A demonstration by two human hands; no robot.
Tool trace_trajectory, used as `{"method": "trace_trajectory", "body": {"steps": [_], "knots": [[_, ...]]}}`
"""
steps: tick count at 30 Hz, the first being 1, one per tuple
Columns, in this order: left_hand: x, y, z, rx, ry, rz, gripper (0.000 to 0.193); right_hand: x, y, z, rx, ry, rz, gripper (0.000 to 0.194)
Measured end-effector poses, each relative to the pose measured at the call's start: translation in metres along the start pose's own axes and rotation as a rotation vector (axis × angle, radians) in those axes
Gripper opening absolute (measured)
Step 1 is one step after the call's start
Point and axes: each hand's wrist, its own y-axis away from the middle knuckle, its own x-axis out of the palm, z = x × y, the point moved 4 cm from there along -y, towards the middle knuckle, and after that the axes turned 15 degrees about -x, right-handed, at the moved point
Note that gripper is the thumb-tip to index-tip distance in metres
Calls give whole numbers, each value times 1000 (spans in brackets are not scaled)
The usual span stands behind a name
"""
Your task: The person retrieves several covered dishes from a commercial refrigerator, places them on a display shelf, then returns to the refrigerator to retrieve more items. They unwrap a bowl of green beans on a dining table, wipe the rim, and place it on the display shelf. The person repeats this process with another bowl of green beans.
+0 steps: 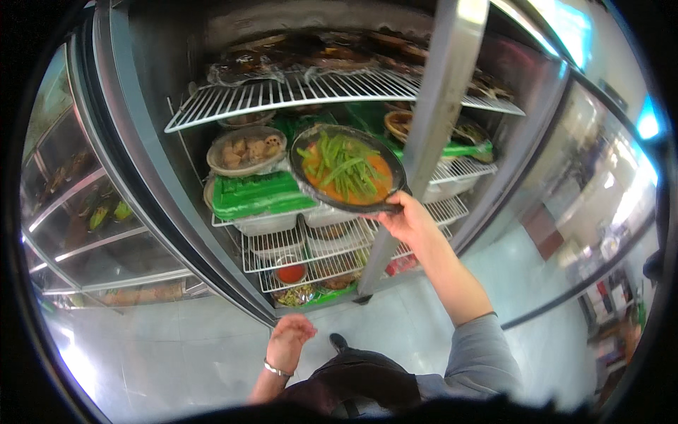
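Note:
My right hand [409,216] grips the near rim of a dark round dish [401,183], thumb on top and fingers beneath. The dish is tilted towards me in front of the fridge shelves. In it, green bean pieces [344,164] lie over an orange sauce [363,196]. Clear film seems to cling to its left edge. Low before my body, my left hand [288,342] is empty, its fingers loosely bent. Just left of the dish, a bowl [214,160] of pale brown chunks rests on a green lid [254,196].
The open fridge has white wire shelves [296,95] and a metal centre post [431,95]. Film-wrapped food [318,53] covers the top shelf. Lower down are white tubs [265,223] and a container of red sauce [291,274]. Open glass doors [556,212] flank me.

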Motion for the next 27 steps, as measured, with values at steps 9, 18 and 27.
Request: {"method": "trace_trajectory", "body": {"steps": [9,18,27], "knots": [[93,18,33,-283,-18,201,43,-120,281,-21,-179,122,-321,21],[161,89,220,-739,-392,509,51,-216,577,-43,-496,27,-695,33],[264,262,465,-1179,-673,1002,46,-283,882,-67,-892,-42,-1143,37]]}}
